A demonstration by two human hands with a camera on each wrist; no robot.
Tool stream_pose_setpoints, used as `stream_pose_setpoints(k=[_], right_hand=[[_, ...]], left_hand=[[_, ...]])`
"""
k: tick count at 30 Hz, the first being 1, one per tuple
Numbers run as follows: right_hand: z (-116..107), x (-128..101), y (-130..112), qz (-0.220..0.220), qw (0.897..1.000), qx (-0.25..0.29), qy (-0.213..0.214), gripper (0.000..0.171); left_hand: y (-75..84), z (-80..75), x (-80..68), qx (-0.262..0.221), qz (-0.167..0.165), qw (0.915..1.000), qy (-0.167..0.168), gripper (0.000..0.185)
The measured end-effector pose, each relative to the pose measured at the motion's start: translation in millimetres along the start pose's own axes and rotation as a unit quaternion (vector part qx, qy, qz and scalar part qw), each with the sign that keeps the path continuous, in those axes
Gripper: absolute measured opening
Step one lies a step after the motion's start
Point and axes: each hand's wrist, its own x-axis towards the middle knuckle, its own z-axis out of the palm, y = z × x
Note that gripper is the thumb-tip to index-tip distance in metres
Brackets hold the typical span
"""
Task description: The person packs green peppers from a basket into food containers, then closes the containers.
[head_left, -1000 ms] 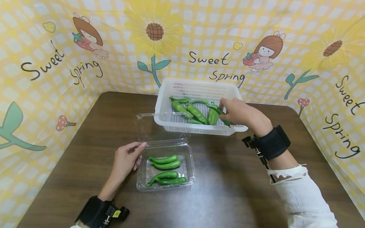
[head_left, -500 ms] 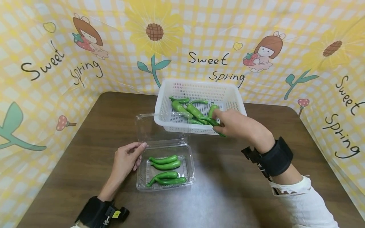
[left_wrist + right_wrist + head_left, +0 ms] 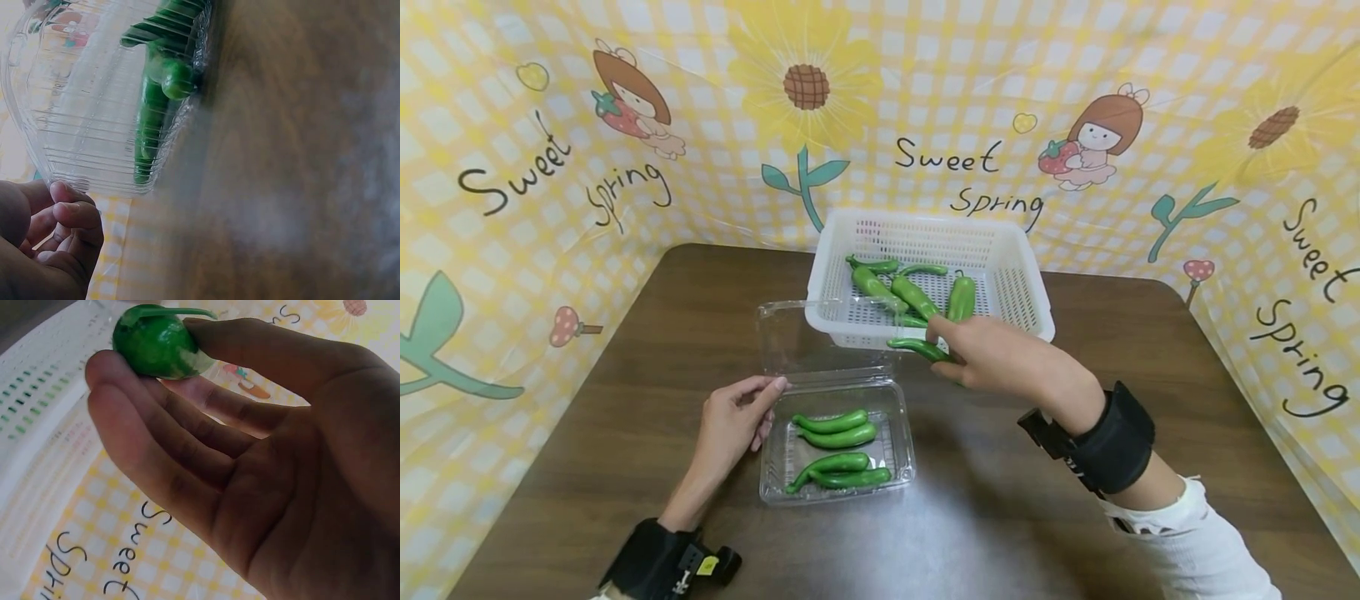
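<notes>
Above the wood-grain table (image 3: 1000, 517), right hand's (image 3: 1000, 360) grip pinches one glossy curved pepper (image 3: 916, 347).

Bare desk (image 3: 1037, 517) lies wide to the right of and in front of the tray (image 3: 901, 475), and to the left of the left hand (image 3: 730, 421). The tray's raised lid (image 3: 805, 337) and the basket (image 3: 861, 329) touching it block the way behind the tray. The right hand (image 3: 1000, 358), pinching a pepper (image 3: 917, 347), hangs before the basket. Four peppers (image 3: 838, 454) crowd the tray.
</notes>
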Motion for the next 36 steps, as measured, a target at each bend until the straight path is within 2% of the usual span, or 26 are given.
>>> stream_pose_setpoints(k=[13,20,29,36], right_hand=[[22,2,-29,-0.106,0.994,-0.018,0.02,0.021],[32,8,-41,-0.11,0.994,-0.015,-0.005,0.024],[58,21,-48,-0.117,0.992,-0.05,-0.028,0.028],[82,31,-52,-0.145,0.981,-0.133,0.001,0.021]], left_hand=[[1.1,0.5,-0.1,-0.003,-0.008,1.0,0.002,0.032],[1.9,1.6,-0.6,-0.005,-0.007,1.0,0.002,0.032],[1.9,1.9,-0.8,-0.006,-0.011,0.9999,-0.002,0.033],[1.6,2.2,-0.9,-0.009,-0.013,0.9999,-0.002,0.033]])
